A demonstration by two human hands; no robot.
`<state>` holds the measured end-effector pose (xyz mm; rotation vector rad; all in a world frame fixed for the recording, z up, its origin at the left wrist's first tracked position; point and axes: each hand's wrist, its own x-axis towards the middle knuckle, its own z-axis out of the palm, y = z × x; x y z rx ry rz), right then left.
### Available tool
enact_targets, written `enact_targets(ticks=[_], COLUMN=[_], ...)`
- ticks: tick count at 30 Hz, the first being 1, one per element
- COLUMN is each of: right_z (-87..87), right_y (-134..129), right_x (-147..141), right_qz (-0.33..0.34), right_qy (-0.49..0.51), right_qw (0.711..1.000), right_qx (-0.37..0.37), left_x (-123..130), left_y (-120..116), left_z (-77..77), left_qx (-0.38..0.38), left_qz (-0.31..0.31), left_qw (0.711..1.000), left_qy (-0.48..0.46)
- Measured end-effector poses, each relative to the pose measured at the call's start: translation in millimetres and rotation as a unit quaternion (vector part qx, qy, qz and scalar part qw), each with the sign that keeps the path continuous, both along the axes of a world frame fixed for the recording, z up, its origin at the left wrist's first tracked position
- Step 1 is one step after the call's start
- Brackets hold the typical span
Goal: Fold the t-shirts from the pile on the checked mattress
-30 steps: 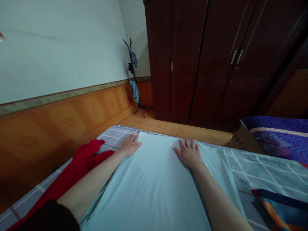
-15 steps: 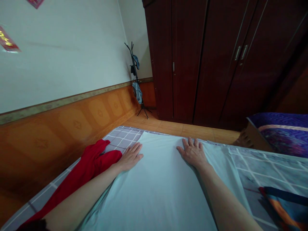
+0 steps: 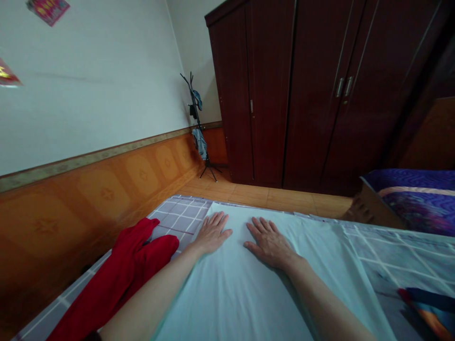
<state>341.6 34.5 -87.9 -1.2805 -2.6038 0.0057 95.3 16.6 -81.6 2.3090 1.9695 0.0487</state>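
Observation:
A pale blue-green cloth (image 3: 238, 284) lies spread over the bed, running from its far edge down to the bottom of the view. My left hand (image 3: 212, 233) rests palm down on the cloth's far left part, fingers stretched out. To the right of it, my right hand (image 3: 268, 242) also lies flat on the cloth with its fingers spread. Neither hand grips anything. A rumpled red garment (image 3: 131, 265) is beside my left forearm. The cloth's near end is outside the view.
Under the cloth is a grey checked bedsheet (image 3: 177, 213). A dark folded item with orange and blue (image 3: 432, 308) lies at the right. Beyond the bed stand a coat rack (image 3: 196, 111) and a dark red wardrobe (image 3: 270, 104). Purple bedding (image 3: 423, 194) sits at the right.
Both hands have slid inward along the cloth, the left to the right and the right to the left, so they are closer together. The camera view has tilted slightly up.

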Motion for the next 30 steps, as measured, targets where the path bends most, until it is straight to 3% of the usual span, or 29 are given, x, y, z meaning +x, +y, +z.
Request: enact_targets(ticks=[3,6,11,16,22,24,27,30], right_z=[-3.8,-5.2,-4.7,2.8,2.2,-2.9,-13.3,-24.7], right_y=[7,14,14,10,-9,-10,1,23], right_x=[9,19,22,15,-18,-18,12,77], right_qz=[-0.043,-0.084,-0.088,-0.1,-0.002,0.002,-0.04,-0.101], right_qy=[-0.01,-0.011,-0.005,-0.005,0.028,0.028,0.02,0.005], right_qw=[0.999,0.996,0.996,0.995,1.0,1.0,0.999,0.995], right_qx=[0.004,0.007,0.012,0.012,-0.009,-0.013,0.007,0.015], left_x=[-11,-8,38,61,55,55,56,55], left_y=[16,15,-9,-15,-12,-14,-17,-20], left_z=[2.1,7.7,10.8,3.3,0.3,2.6,6.9,9.9], left_qx=[-0.011,-0.006,0.005,-0.008,0.001,-0.001,-0.001,-0.009], left_qz=[0.027,0.043,-0.052,-0.028,-0.033,-0.033,-0.036,-0.037], left_qw=[1.0,0.999,0.998,0.998,0.996,0.995,0.993,0.99], left_qy=[0.002,0.006,-0.025,-0.053,-0.083,-0.093,-0.116,-0.137])
